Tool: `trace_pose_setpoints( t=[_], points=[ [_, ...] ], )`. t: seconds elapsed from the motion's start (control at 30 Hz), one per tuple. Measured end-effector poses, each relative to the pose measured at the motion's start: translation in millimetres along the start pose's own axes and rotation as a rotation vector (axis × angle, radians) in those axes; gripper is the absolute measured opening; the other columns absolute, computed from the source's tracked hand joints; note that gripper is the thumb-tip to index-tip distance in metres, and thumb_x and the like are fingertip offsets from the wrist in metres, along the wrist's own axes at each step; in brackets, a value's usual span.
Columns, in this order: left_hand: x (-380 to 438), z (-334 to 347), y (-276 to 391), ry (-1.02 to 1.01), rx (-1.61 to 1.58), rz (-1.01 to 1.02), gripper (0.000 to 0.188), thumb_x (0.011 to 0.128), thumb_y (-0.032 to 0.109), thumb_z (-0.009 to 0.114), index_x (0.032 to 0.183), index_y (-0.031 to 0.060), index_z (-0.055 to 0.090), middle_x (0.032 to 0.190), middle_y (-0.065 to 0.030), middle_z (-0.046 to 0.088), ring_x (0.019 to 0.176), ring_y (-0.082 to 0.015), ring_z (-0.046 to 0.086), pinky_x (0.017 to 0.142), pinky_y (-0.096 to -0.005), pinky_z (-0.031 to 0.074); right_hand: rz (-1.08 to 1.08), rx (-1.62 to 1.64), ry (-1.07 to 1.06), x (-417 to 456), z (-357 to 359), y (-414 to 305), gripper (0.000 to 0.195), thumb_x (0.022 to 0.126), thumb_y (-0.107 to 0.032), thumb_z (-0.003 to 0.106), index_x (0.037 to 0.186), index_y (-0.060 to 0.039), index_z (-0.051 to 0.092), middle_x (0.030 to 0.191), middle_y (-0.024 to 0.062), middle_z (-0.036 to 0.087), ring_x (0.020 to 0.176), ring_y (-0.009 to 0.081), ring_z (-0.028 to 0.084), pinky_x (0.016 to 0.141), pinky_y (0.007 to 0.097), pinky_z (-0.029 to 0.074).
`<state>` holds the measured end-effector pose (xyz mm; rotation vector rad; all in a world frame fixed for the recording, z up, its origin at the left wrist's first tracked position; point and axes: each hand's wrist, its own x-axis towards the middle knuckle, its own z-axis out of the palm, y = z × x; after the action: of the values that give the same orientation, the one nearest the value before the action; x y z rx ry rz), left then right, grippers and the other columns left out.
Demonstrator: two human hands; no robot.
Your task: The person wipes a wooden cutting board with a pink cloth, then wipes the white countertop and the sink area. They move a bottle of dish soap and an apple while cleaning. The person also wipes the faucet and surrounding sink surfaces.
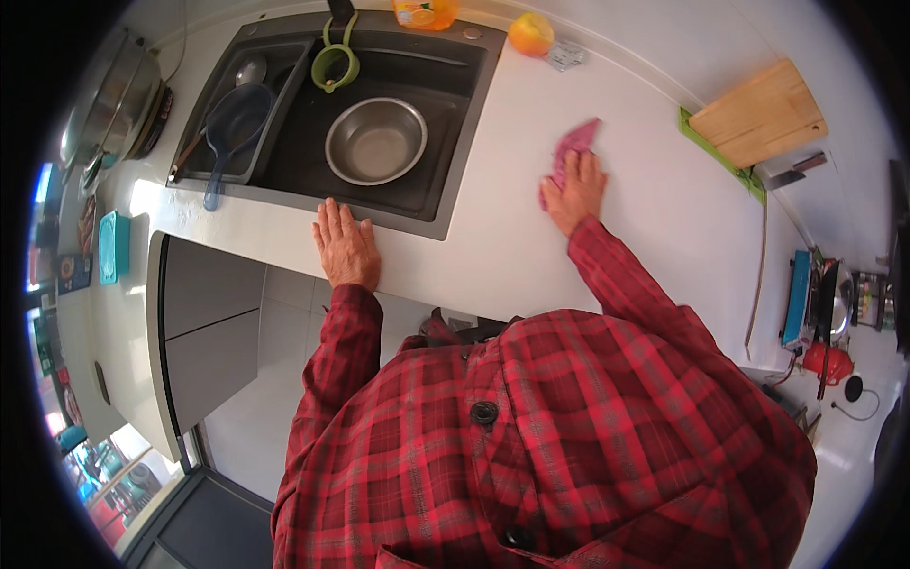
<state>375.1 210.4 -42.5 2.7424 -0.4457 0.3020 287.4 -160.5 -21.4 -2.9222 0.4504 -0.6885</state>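
Observation:
Under my right hand (577,190) a pink cloth (574,142) is pressed against the white countertop (512,213), to the right of the sink. Part of the cloth sticks out beyond my fingers. My left hand (347,245) rests flat on the counter's front strip, fingertips at the rim of the dark sink (444,206), and holds nothing. A round metal bowl (377,142) sits in the main basin. In the smaller left basin lie a blue translucent strainer or ladle (240,117), its handle over the front rim, and a metal spoon (251,71).
A green-handled cup-like strainer (335,67) hangs by the faucet. Behind the counter stand an orange bottle (425,13), an apple (531,34) and a crumpled wrapper (566,55). A wooden cutting board (761,114) and a cleaver (795,171) are at right. Steamer pots (114,99) stand left.

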Motion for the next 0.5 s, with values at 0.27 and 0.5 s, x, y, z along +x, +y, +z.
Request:
trace_pose_setpoints(
  t=[0.27, 0.5],
  points=[
    [4.1, -4.9, 5.0, -0.012, -0.015, -0.015, 0.048, 0.100, 0.029, 0.046, 0.134, -0.0045, 0.048, 0.151, -0.0207, 0.040, 0.145, -0.0354, 0.028, 0.120, -0.0490, 0.018, -0.143, 0.111, -0.156, 56.7, 62.9, -136.1, 0.045, 0.086, -0.033, 0.061, 0.120, -0.0045, 0.056, 0.128, 0.0146, 0.048, 0.124, 0.0338, 0.040, 0.102, 0.0604, 0.031],
    [9.5, -2.2, 9.0, 0.044, -0.031, 0.027, 0.047, 0.100, 0.029, 0.048, 0.134, -0.0030, 0.049, 0.150, -0.0198, 0.042, 0.144, -0.0350, 0.031, 0.119, -0.0490, 0.020, 0.624, 1.408, -0.133, 66.8, 49.0, -196.5, 0.031, 0.095, -0.035, 0.057, 0.094, -0.0066, 0.070, 0.096, 0.0159, 0.070, 0.083, 0.0299, 0.068, 0.073, 0.0392, 0.053]
  ],
)
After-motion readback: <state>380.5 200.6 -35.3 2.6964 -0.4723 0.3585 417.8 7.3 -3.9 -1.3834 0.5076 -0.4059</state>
